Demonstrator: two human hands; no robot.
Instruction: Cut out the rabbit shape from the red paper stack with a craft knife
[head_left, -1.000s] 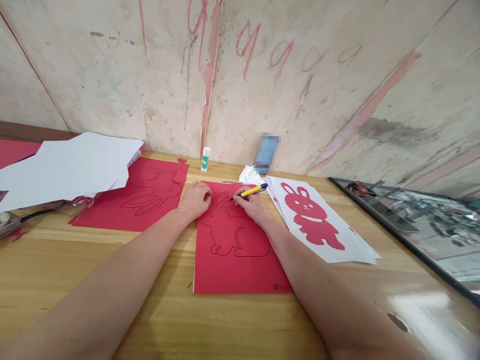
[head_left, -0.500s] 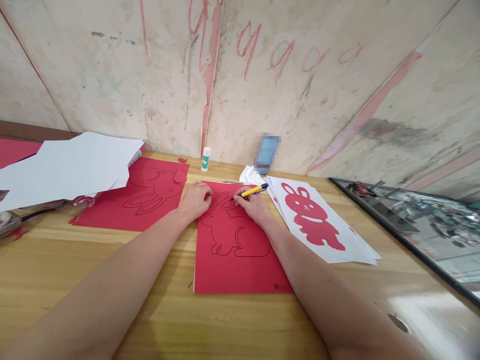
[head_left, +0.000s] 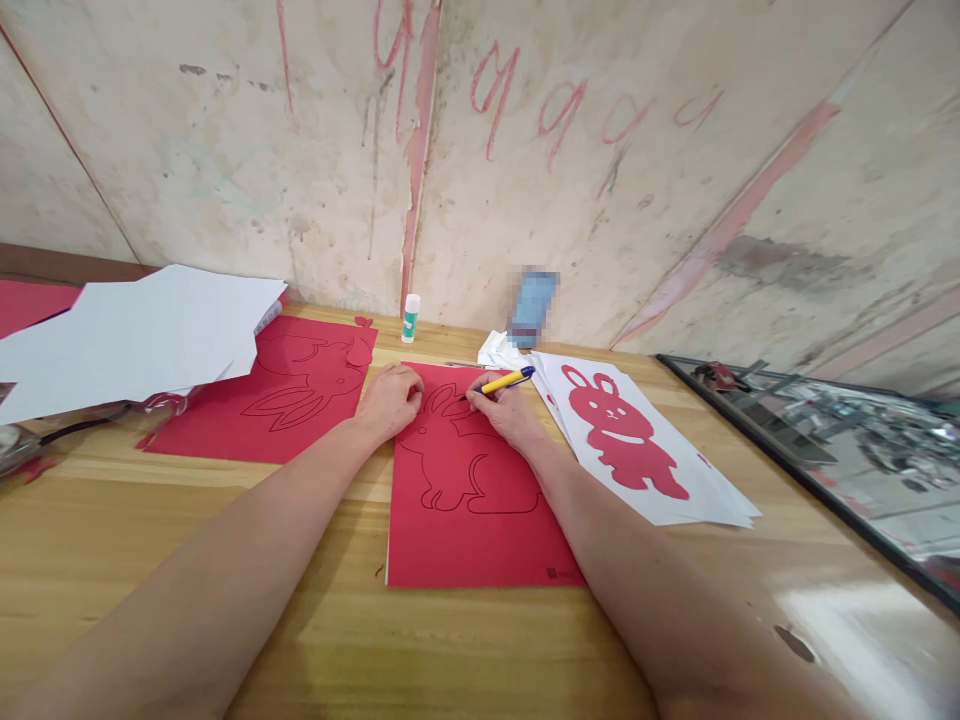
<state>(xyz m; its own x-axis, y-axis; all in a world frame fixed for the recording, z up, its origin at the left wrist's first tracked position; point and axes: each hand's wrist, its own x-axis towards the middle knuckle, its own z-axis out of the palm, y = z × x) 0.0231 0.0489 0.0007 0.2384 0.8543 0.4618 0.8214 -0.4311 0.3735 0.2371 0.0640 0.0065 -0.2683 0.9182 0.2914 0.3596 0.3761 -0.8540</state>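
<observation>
The right hand (head_left: 504,408) pinches a yellow pen-shaped tool (head_left: 508,381) over the middle red sheet (head_left: 480,545) on the bench (head_left: 337,630); the left hand (head_left: 390,402) curls at its corner, hold unclear. Light pressure there could let the paper slip.

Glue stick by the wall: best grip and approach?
I'd pinch the glue stick around its green-labelled barrel, below the white top, coming from the near side: it stands upright, slim and round, with the wall close behind. Of the two hands, the left hand looks nearer.
</observation>
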